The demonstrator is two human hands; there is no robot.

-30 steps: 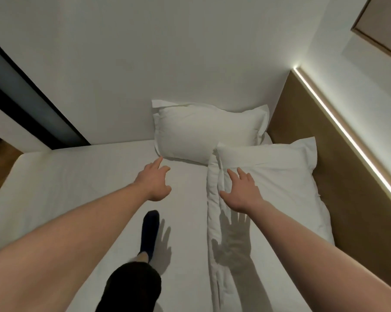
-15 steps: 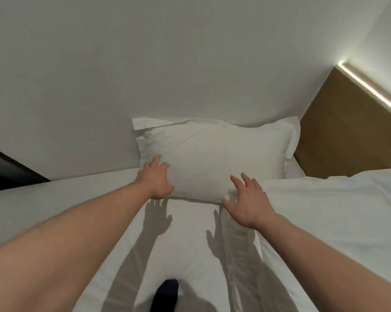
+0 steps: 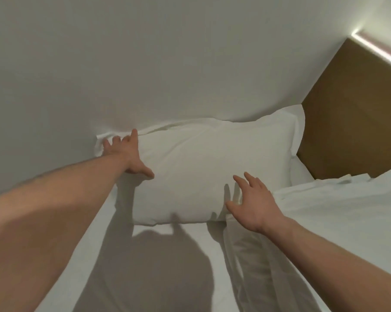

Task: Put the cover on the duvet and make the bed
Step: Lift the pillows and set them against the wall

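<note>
Sheet (image 3: 172, 278): white, covers the mattress nearest the camera; shadows of head and arms fall on it.
Duvet (image 3: 338, 226): white, bunched at the right, its folded edge along the sheet.
Right hand (image 3: 254, 204): open, fingers spread, at the pillow's near right corner.
Left hand (image 3: 126, 155): open, palm flat on the pillow's left end.
Pillow (image 3: 212, 167): white, lying against the wall.
Wall (image 3: 167, 59): plain, pale.
Headboard (image 3: 352, 113): brown wood panel at right, topped by a light strip (image 3: 379, 51).
Writing: none legible.

left hand (image 3: 124, 154) bare | right hand (image 3: 254, 204) bare | forearms unsleeved | no rings
</note>
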